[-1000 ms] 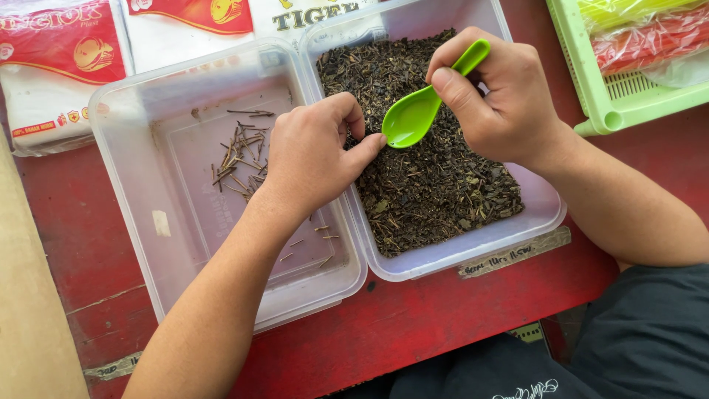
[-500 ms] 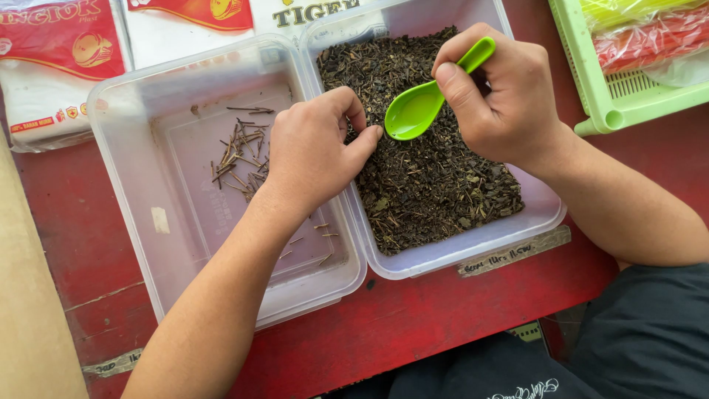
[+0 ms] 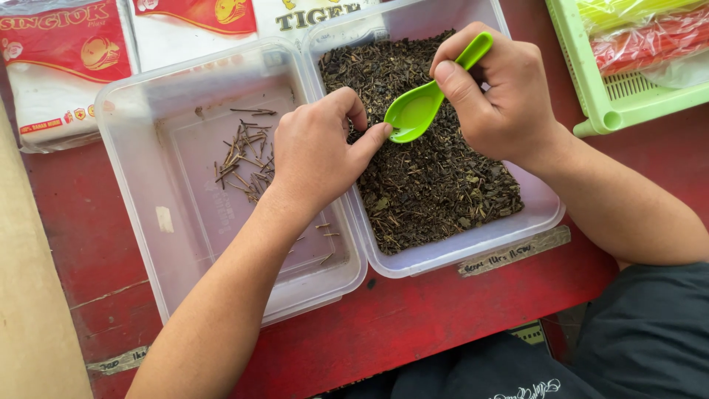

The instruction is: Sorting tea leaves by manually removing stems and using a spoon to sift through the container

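Left thumb [image 3: 373, 139] now against green spoon [image 3: 421, 103], right hand [image 3: 502, 92] grip around handle, left fingertips hidden.

A bright green plastic spoon [image 3: 422, 100] is gripped by its handle in the right hand [image 3: 498, 96], bowl tilted down toward the left hand [image 3: 317, 151], whose thumb tip touches its rim. Dark, dry tea leaves [image 3: 432, 174] are spread beneath both hands in a clear tub [image 3: 473, 247].
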